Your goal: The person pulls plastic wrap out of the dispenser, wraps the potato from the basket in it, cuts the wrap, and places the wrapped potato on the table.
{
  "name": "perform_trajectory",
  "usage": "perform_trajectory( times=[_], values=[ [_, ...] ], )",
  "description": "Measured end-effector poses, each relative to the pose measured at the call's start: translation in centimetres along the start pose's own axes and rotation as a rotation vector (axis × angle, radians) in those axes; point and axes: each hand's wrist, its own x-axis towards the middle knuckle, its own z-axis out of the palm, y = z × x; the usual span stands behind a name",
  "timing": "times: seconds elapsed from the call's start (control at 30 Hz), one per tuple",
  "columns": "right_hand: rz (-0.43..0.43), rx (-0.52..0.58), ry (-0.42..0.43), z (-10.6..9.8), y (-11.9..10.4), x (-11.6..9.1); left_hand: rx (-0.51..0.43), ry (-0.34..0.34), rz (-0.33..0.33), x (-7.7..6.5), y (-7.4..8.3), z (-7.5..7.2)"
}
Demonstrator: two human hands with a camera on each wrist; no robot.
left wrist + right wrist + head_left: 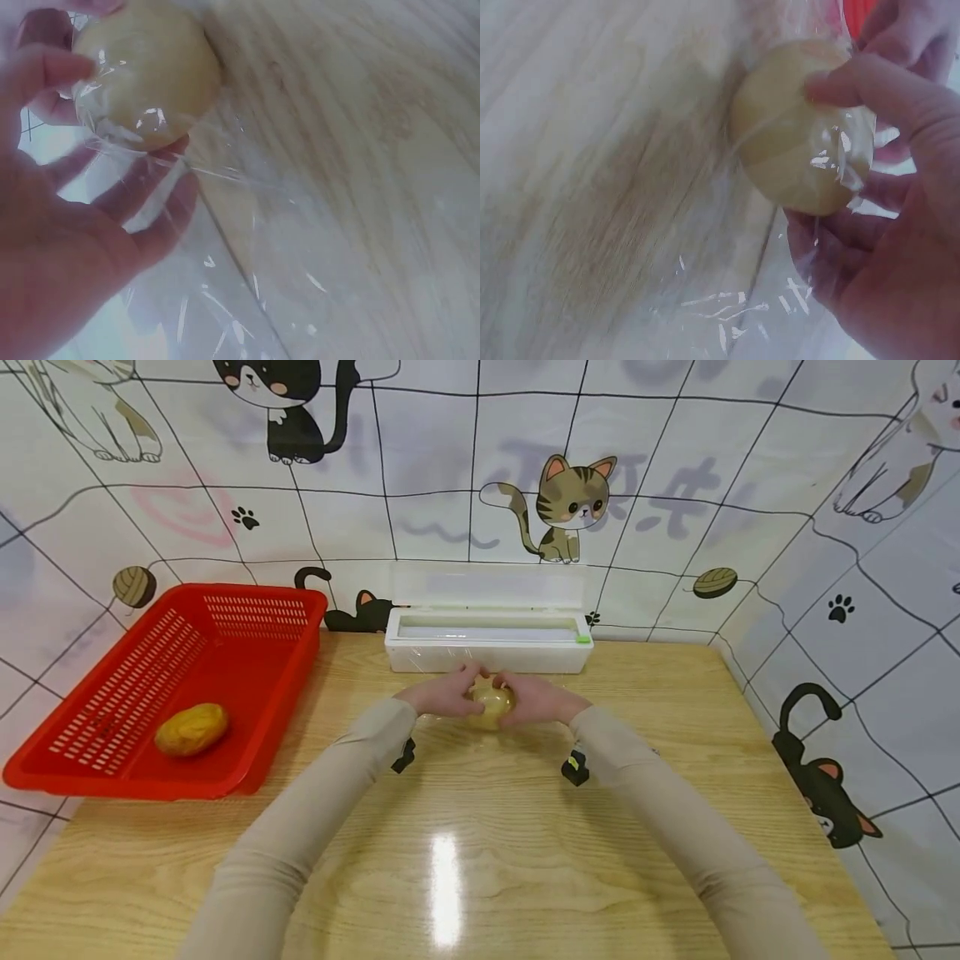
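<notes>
Wooden table (352, 852), one: my left hand (448, 694) and right hand (540, 698) grip one yellow ball (492, 705) in film (735, 307); one basket (243, 664) holds one yellow oblong (192, 729).

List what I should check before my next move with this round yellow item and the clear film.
1. Left hand and right hand both holding the round yellow item: ok.
2. Clear film against the item's surface: ok, at least where visible.
3. Loose film gathered in: not ok, it spreads beyond the item.
4. Film separated from the white box: cannot tell.
5. Space in the red basket: ok, bare floor beside one yellow oblong item.
</notes>
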Motion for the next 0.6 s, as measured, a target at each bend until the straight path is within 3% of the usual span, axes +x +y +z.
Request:
perform_trajectory(
  times=[0.07,0.17,0.3,0.43,0.6],
  values=[
    [0.02,0.056,-0.008,-0.1,0.5,0.0,-0.001,0.017,0.002,0.0,-0.2,0.2],
    [0.023,0.139,0.002,-0.2,1.0,0.1,0.05,0.051,0.058,0.2,-0.4,0.3],
    [-0.007,0.187,0.027,0.0,1.4,0.2,0.229,0.123,0.089,0.6,-0.4,0.5],
    [-0.024,0.111,0.054,0.2,1.3,0.3,0.435,0.148,0.02,1.1,0.0,0.7],
    [-0.011,-0.034,0.065,0.2,1.2,0.2,0.518,0.133,-0.023,1.6,0.0,0.9]
  ],
)
